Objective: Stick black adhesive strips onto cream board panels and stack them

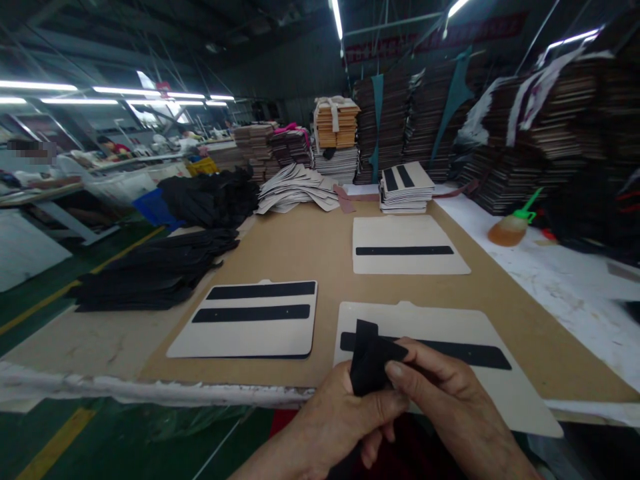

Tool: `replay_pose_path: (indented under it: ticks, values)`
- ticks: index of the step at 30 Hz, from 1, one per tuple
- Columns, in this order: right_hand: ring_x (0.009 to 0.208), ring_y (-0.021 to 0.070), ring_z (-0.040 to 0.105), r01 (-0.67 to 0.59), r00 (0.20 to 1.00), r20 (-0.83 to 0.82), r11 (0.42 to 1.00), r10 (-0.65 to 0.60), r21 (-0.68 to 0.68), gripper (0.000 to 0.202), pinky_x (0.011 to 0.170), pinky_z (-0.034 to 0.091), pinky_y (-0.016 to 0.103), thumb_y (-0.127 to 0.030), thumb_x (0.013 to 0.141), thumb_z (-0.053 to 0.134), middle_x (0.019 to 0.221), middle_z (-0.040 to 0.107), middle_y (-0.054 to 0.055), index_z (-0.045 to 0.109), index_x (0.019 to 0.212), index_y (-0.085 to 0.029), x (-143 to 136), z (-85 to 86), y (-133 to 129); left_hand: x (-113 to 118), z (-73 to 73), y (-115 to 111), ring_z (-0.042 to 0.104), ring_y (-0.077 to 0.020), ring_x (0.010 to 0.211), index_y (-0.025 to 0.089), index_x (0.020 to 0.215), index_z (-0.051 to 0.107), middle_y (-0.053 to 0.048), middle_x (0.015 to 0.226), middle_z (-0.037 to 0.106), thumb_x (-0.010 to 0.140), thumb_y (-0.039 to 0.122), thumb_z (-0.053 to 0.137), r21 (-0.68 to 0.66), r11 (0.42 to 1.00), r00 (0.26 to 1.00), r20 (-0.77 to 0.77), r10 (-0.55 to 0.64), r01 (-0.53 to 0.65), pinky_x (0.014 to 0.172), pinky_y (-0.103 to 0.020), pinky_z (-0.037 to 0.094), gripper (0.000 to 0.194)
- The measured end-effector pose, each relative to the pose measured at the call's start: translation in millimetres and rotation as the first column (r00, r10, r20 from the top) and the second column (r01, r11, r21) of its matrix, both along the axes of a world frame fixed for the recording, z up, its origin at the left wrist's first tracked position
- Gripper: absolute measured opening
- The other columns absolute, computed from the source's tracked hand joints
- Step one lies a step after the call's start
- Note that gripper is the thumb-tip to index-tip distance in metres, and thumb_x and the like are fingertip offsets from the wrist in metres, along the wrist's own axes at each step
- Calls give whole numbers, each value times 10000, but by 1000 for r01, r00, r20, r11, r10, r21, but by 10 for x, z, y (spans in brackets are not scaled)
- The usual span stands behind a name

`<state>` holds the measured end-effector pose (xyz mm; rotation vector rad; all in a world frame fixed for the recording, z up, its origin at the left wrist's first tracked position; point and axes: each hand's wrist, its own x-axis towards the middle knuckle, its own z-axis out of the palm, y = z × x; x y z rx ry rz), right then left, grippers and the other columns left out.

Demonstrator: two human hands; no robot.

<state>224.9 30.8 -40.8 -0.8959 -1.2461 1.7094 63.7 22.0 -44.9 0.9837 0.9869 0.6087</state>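
Both hands meet over the front edge of the table, holding a folded piece of black fabric point(371, 363). My left hand point(345, 417) is wrapped round its lower part. The thumb and fingers of my right hand point(443, 383) pinch its right side. Behind them lies a cream panel point(415, 319) with one black strip point(477, 355) across it, partly covered by my hands. To the left rests another cream panel point(250, 339) bearing two black strips. Farther back is a third cream panel point(400, 231) with one black strip.
Black fabric pieces point(155, 270) are piled on the left. Loose cream panels point(297, 187) and a neat stack of panels point(407, 190) stand at the back. An orange bottle with a green spout point(510, 229) is on the right. People work at machines far left.
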Motion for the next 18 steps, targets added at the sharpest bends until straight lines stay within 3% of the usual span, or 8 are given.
replay_pose_path:
  ticks: [4,7,10,14,18]
  values:
    - [665,144,565,138,990,7,990,-138,13,323,662,483,253,-481,841,692,681,613,-7,624,706,-195,56,-20,33,-40,-14,-23,501,-68,390,116,899,602,-33,634,636,799,655,619,-42,999,995,96,33,-29,364,-158,336,548]
    - [674,149,569,184,982,-34,981,-186,-57,339,687,468,264,-475,830,707,668,617,-1,603,687,-186,79,-41,78,-37,-6,-25,558,-91,425,115,1047,583,-83,730,695,828,717,518,-60,994,987,133,95,-87,372,-163,357,643]
    - [659,141,582,248,966,-58,967,-251,-59,259,673,484,256,-445,825,724,685,624,-7,658,831,-195,59,-63,133,-3,9,-11,520,-67,405,98,1052,612,-77,699,680,863,718,448,-45,994,986,133,104,-99,376,-155,288,669]
    - [666,128,633,388,921,-7,915,-389,114,424,659,558,245,-392,811,743,838,693,-10,631,1200,-268,37,-65,155,42,11,10,473,-60,405,107,1038,628,-34,654,636,847,736,454,-45,991,983,126,133,-128,397,-180,256,680]
    - [813,167,700,377,870,173,849,-462,371,401,796,604,302,-394,878,642,1010,735,39,630,1256,-260,51,-71,106,77,0,0,418,-64,396,102,849,646,-5,523,548,863,727,422,-48,980,979,67,194,-191,412,-196,228,665]
